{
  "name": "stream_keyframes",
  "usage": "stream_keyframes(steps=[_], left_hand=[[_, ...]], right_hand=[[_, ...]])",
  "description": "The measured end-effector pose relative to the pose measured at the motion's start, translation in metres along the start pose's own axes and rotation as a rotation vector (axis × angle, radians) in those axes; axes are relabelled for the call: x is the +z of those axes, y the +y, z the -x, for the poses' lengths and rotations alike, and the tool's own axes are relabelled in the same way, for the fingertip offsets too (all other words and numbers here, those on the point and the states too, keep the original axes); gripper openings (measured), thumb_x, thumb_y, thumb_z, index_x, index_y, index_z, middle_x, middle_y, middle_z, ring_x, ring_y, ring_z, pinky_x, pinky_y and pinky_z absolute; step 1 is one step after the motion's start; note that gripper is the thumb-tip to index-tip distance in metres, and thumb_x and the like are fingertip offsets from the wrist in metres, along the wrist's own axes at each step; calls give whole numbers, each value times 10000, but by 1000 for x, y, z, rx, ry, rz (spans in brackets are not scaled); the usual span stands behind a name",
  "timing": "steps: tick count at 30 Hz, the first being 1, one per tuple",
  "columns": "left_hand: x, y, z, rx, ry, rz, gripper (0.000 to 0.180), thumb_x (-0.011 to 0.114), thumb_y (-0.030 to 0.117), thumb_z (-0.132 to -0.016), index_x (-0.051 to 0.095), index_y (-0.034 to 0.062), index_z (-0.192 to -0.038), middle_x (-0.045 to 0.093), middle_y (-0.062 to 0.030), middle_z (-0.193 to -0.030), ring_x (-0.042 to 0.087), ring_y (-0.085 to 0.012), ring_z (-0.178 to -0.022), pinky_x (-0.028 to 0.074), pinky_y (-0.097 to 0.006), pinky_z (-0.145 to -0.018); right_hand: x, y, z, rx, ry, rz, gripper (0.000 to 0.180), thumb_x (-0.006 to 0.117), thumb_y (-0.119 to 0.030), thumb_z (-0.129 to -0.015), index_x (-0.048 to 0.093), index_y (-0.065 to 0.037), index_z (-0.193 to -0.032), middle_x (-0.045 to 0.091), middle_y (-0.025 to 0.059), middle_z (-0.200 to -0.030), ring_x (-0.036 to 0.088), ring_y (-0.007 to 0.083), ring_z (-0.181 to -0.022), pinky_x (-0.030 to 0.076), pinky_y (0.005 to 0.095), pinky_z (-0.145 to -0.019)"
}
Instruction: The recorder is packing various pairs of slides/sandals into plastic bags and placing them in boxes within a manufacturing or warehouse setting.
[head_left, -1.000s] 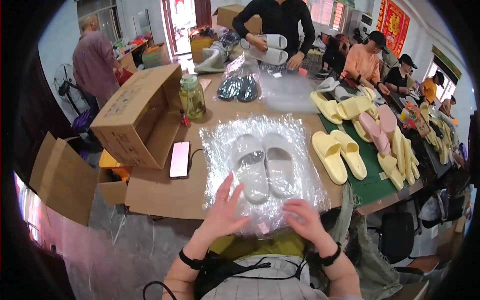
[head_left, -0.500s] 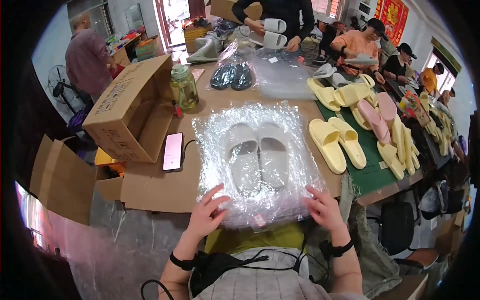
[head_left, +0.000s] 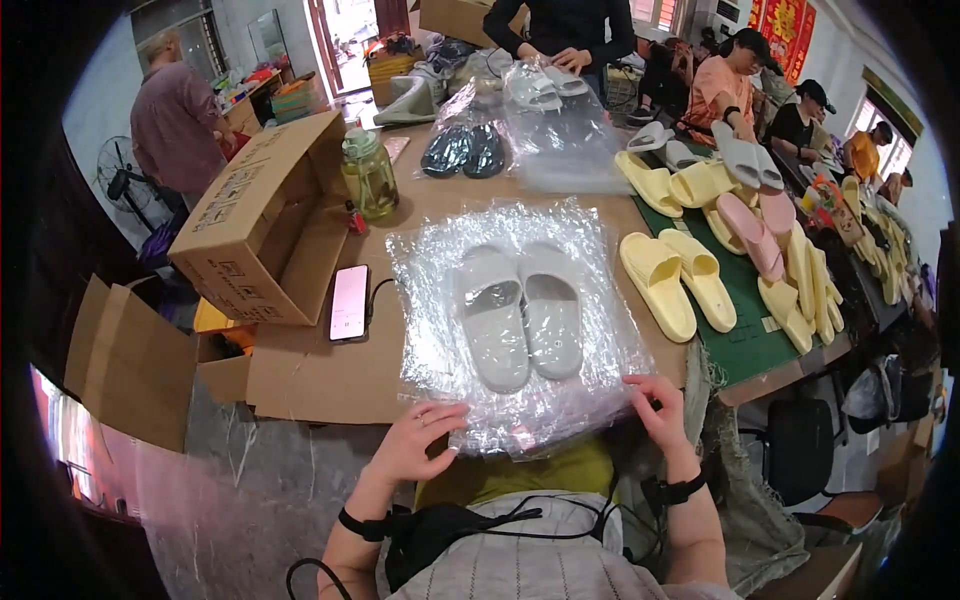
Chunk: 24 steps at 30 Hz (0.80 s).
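Note:
A pair of grey slide slippers (head_left: 524,325) lies side by side at a slight tilt, toes toward the far side. They rest within the outline of a shiny clear plastic bag (head_left: 425,300), on what looks like a stack of such bags; glare hides whether plastic covers them. At the near left corner, my left hand (head_left: 415,443) is open, fingers stretched over the edge of the plastic and thumb apart. My right hand (head_left: 662,420) touches the near right corner, its thumb and forefinger spaced apart. Neither hand touches the slippers.
Left on the table are an open cardboard box (head_left: 250,230), a phone (head_left: 350,303) and a jar of greenish liquid (head_left: 370,175). Yellow slippers (head_left: 655,285) and pink slippers (head_left: 750,235) crowd the right. Across the table, a person (head_left: 560,35) handles bagged grey slippers.
The grey slippers have turned slightly and show more clearly, with less glare. My hands have shifted outward and slightly nearer me. The person opposite has lowered their slippers into plastic.

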<state>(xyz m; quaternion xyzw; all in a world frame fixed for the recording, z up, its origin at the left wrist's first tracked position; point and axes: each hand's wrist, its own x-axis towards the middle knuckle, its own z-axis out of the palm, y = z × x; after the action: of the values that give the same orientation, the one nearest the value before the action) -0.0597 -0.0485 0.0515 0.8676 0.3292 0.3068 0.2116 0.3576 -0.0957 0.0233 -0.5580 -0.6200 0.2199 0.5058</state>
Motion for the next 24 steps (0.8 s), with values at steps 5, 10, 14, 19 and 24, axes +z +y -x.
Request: stream_keyframes(steps=[5,10,14,19,24], left_hand=[[11,-12,-2,-18,76,-33,97,720,113,-840,746,88,-929,746,-22,-1067,651,-236,-1021,508,-365,-869],[16,-14,-11,-269,191,107,88,704,140,-872,767,79,-864,743,-29,-825,651,-214,-869,500,-336,-761],[25,-22,-27,-527,274,266,179,653,188,-940,752,53,-878,706,-52,-735,626,-172,-682,492,-319,-652],[30,-23,-39,-675,297,343,249,628,230,-978,729,23,-884,677,-47,-660,596,-137,-526,466,-305,-525],[29,-26,-32,-701,238,295,281,619,269,-985,727,35,-873,683,-38,-644,634,-135,-534,478,-295,-527]], right_hand=[[11,23,-2,146,122,-87,86,682,-105,-934,711,-25,-941,677,-13,-814,539,46,-687,427,223,-612],[18,19,-10,209,210,-165,138,694,-122,-929,681,-3,-860,644,-24,-738,525,46,-657,423,228,-604],[22,11,-26,251,227,-5,195,687,-138,-940,650,3,-811,629,-27,-707,502,41,-626,405,233,-575],[25,16,-38,231,208,91,207,665,-152,-961,637,4,-827,611,-17,-680,498,47,-612,403,241,-566],[35,1,-41,280,229,-307,192,669,-154,-955,631,13,-869,584,7,-644,539,72,-609,423,260,-566]])
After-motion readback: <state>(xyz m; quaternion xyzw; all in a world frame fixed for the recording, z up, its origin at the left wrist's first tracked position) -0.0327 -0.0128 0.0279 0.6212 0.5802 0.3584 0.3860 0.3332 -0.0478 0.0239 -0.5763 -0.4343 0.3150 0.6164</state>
